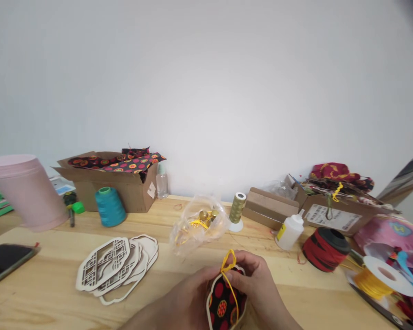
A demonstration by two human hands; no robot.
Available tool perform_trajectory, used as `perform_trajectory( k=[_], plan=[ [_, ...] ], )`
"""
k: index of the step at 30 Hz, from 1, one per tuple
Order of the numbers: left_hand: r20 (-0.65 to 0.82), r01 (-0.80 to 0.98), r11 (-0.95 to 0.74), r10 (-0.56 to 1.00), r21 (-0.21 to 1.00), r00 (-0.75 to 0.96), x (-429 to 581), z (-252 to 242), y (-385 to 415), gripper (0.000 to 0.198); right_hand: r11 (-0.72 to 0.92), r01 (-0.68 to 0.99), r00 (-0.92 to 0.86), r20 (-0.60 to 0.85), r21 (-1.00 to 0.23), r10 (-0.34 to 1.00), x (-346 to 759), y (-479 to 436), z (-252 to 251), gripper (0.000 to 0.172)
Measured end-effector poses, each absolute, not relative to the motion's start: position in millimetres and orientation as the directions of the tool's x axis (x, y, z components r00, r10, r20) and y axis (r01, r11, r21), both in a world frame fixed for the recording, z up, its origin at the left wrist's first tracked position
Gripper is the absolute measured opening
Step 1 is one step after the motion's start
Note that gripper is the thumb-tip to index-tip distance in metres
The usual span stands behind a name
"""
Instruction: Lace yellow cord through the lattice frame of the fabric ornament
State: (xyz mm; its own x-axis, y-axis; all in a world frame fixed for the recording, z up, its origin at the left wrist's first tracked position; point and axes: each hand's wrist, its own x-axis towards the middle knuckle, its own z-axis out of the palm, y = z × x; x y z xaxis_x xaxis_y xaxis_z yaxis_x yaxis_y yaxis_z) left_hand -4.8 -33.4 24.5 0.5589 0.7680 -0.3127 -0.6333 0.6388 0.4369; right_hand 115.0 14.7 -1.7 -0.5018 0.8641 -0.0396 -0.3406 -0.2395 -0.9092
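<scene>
Between both hands is a scalloped wooden ornament [222, 300], faced with black cloth printed with red and yellow flowers. A yellow cord [230, 261] stands up in a loop at its top, and one end hangs down over the cloth. My left hand [192, 293] grips the ornament's left side, its fingers partly hidden behind it. With thumb and fingers closed at the top right edge, my right hand [256, 279] holds the ornament near the base of the loop. Whether the right fingers also pinch the cord I cannot tell.
Lattice wooden cutouts [113, 266] lie left, near a phone [7, 261]. Behind stand a pink bin [27, 192], a fabric-filled carton [113, 190], teal thread [110, 208] and a plastic bag [199, 224]. Rightward are a squeeze bottle [290, 231], red ribbon roll [325, 250] and yellow cord spool [375, 279].
</scene>
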Motion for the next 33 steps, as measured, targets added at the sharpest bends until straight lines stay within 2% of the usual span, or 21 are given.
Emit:
perform_trajectory(
  k=[4, 7, 11, 14, 19, 22, 24, 26, 30, 33],
  plan=[
    [-0.333, -0.630, 0.666, 0.746, 0.400, 0.577, -3, 25, -34, 0.028, -0.229, -0.311, -0.515, -0.039, -0.922, 0.856, 117, 15, 2, 0.023],
    [-0.427, -0.557, 0.740, 0.673, 0.378, 0.604, -8, 20, -33, 0.030, -0.089, -0.196, -0.535, 0.030, -0.977, 0.844, 123, 21, 7, 0.022],
    [-0.511, -0.443, 0.826, 0.564, 0.349, 0.649, -14, 17, -34, 0.043, 0.081, -0.003, -0.424, 0.075, -0.997, 0.903, 132, 26, 15, 0.017],
    [-0.538, -0.388, 0.850, 0.527, 0.357, 0.658, -14, 19, -35, 0.045, 0.112, 0.014, -0.432, 0.095, -0.994, 0.897, 134, 26, 18, 0.014],
    [-0.657, -0.333, 0.869, 0.495, 0.366, 0.569, -8, 23, -36, 0.038, -0.111, -0.188, -0.516, 0.002, -0.976, 0.856, 128, 21, 16, 0.008],
    [-0.730, -0.305, 0.878, 0.476, 0.368, 0.490, -3, 25, -36, 0.038, -0.301, -0.337, -0.593, -0.047, -0.892, 0.804, 121, 16, 13, 0.005],
    [-0.751, -0.295, 0.884, 0.464, 0.362, 0.469, -2, 25, -36, 0.040, -0.400, -0.373, -0.629, -0.088, -0.837, 0.772, 118, 14, 12, 0.006],
    [-0.752, -0.297, 0.886, 0.459, 0.355, 0.472, -1, 25, -35, 0.041, -0.393, -0.354, -0.611, -0.109, -0.849, 0.784, 117, 14, 10, 0.009],
    [-0.727, -0.300, 0.888, 0.459, 0.350, 0.511, -3, 23, -35, 0.041, -0.271, -0.274, -0.561, -0.075, -0.923, 0.824, 120, 17, 8, 0.012],
    [-0.715, -0.307, 0.888, 0.458, 0.342, 0.528, -3, 22, -36, 0.044, -0.352, -0.368, -0.602, -0.068, -0.861, 0.796, 123, 18, 7, 0.011]
  ],
)
